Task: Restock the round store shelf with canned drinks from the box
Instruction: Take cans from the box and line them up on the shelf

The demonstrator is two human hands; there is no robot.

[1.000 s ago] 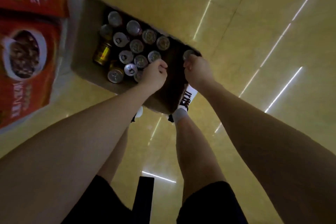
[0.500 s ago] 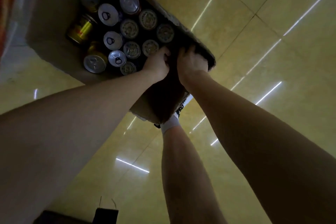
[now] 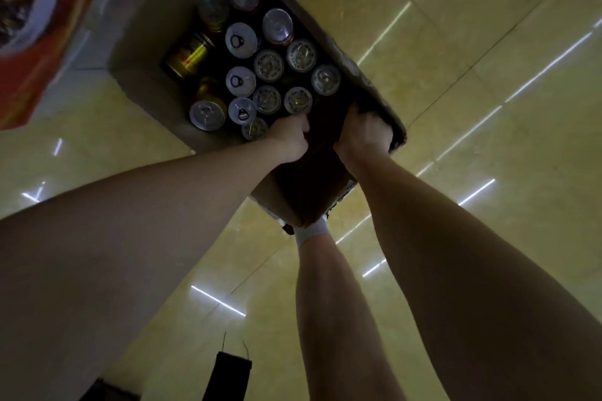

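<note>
— Cardboard, is that what you're reaching into?

— Yes, I'm leaning over a brown cardboard box [image 3: 146, 52] with soft, worn rims, sitting on a glossy yellow tiled floor [image 3: 488, 26] that is mirroring long strip lights. My left hand [image 3: 290, 140] is curling into a fist at the near end of the canned drinks [image 3: 267, 65], right beside the closest lids; whether my fingers are closing on a can or on nothing, I cannot tell, since they are folding under out of sight.

— And the other hand?

— My right hand [image 3: 366, 132] is wrapping over the box's far-right wall near its corner, fingers hooking over the ragged cardboard edge and gripping it.

— How are the cans looking?

— Round metal tops, standing upright and packing the left half of the box in rough rows. Some lids are showing smooth pale silver with dark pull rings, others are looking duller with ridged circles. One gold can [image 3: 189, 55] is lying tilted on its side against the box's left wall, its shiny label catching light. The right half of the box is showing dark bare bottom between my hands.

— Anything else around you?

— A red printed carton [image 3: 39, 26] with a round white bowl picture is sitting at the upper left, beside the box. My own bare leg with a white sock [image 3: 311, 233] is standing just below the box's near corner.
</note>
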